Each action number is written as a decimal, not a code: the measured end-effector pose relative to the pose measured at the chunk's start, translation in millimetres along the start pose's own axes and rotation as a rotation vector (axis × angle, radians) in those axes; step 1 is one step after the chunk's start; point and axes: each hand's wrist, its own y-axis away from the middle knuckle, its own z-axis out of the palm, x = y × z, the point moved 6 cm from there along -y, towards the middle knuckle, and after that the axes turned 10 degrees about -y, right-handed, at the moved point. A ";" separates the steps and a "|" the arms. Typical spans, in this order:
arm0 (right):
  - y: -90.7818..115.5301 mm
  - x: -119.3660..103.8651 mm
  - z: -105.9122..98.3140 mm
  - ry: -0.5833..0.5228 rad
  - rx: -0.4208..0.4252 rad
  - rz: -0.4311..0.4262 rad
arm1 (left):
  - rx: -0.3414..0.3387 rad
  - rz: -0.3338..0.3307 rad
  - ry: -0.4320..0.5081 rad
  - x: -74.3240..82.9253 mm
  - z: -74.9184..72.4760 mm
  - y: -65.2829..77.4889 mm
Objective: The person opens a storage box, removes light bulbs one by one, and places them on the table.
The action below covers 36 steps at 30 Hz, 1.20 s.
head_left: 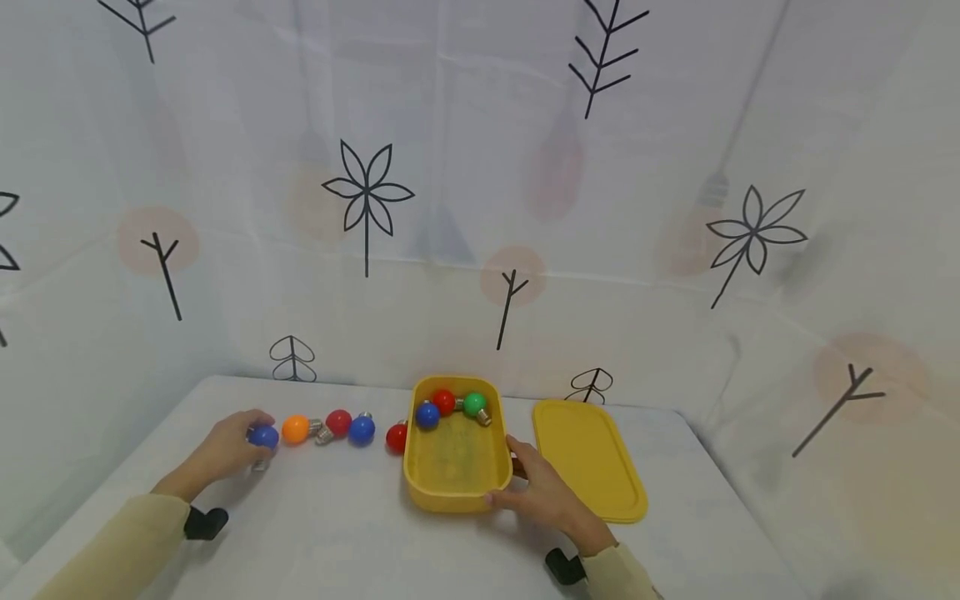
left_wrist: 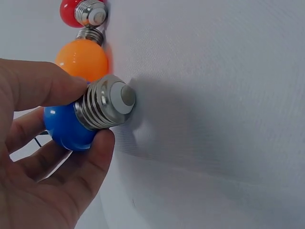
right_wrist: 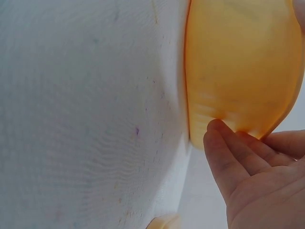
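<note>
Plainly, the head view puts the left hand (head_left: pixel 225 448) at lower left, gripping a round blue bulb with a metal screw base (head_left: pixel 264 437). Right of it runs a row of similar bulbs: glossy orange (head_left: pixel 295 430), red (head_left: pixel 339 423), a second blue (head_left: pixel 362 430) and another red (head_left: pixel 397 438), this last partly hidden by the deep yellow rounded box (head_left: pixel 457 503) at lower centre. Blue, red and green bulbs lie at its far end. The right hand (head_left: pixel 543 492) holds the box's near right corner, thumb at the front; a flat yellow lid (head_left: pixel 592 462) lies to the right.

The left wrist view shows what the head view mostly covers: the held bulb's ridged base and pale tip, at left centre, with thumb and fingers pinching the bulb. Whether it touches the white table (left_wrist: pixel 214 95) is hard to tell. Behind it sits the orange bulb; a red one is cut off by the top edge.

The right wrist view shows fingertips (right_wrist: pixel 217 126) against the box's outer wall at upper right, its contents out of sight. A yellowish edge at bottom centre is too cropped to identify.
</note>
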 end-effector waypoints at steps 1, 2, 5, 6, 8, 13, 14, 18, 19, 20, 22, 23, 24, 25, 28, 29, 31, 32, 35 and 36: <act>-0.2 0.5 0.1 0.002 0.002 -0.001 | -0.006 -0.003 -0.001 -0.6 1.0 -0.5; -0.3 0.9 0.2 0.004 0.003 -0.003 | -0.012 -0.005 -0.005 -1.5 1.6 -1.2; -0.8 1.3 0.2 0.002 0.008 -0.008 | -0.027 -0.009 -0.011 -4.3 3.7 -2.9; -0.7 1.2 0.3 0.002 0.008 -0.009 | -0.029 -0.010 -0.012 -4.8 4.5 -2.7; -0.7 1.0 0.7 0.002 0.009 -0.008 | -0.027 -0.007 -0.014 -5.9 6.3 -2.4; -0.1 0.6 1.6 0.002 0.009 -0.002 | -0.001 0.017 -0.028 -5.5 8.0 -2.0; 0.2 0.4 1.6 0.002 0.010 -0.002 | 0.005 0.024 -0.033 -4.9 7.6 -2.2; 0.7 0.3 1.5 0.004 0.011 0.004 | 0.023 0.046 -0.048 -2.1 5.0 -2.1; 0.8 -0.1 1.4 0.002 0.011 0.000 | 0.025 0.050 -0.050 -1.6 4.6 -2.0; 0.9 -0.4 1.5 0.001 0.009 -0.004 | 0.024 0.051 -0.053 -1.3 4.4 -1.6; 0.7 -0.2 1.4 0.001 0.008 -0.003 | 0.023 0.054 -0.058 -1.0 4.1 -0.7; 0.5 -0.2 1.4 -0.002 0.007 -0.006 | 0.023 0.056 -0.060 -0.9 3.8 -0.2; 0.4 -0.4 1.2 -0.005 0.006 -0.007 | 0.023 0.057 -0.062 -1.0 3.7 0.1; 0.2 -0.4 1.1 -0.008 0.006 -0.010 | 0.021 0.059 -0.061 -1.0 3.5 0.6; -0.3 0.3 0.8 -0.011 0.001 -0.008 | 0.019 0.058 -0.062 -1.2 3.0 1.8; -0.5 0.4 0.8 -0.012 -0.001 -0.011 | 0.017 0.057 -0.064 -1.4 3.1 1.9; -0.6 0.5 0.7 -0.012 -0.003 -0.014 | 0.013 0.056 -0.068 -2.0 3.5 2.2; -0.7 0.8 0.7 -0.011 -0.005 -0.013 | 0.012 0.054 -0.073 -2.4 3.6 2.4; -0.9 1.1 0.7 -0.012 -0.004 -0.017 | 0.011 0.055 -0.083 -3.3 2.9 3.3; -0.9 1.4 0.7 -0.012 -0.004 -0.016 | 0.013 0.057 -0.086 -3.3 2.3 3.7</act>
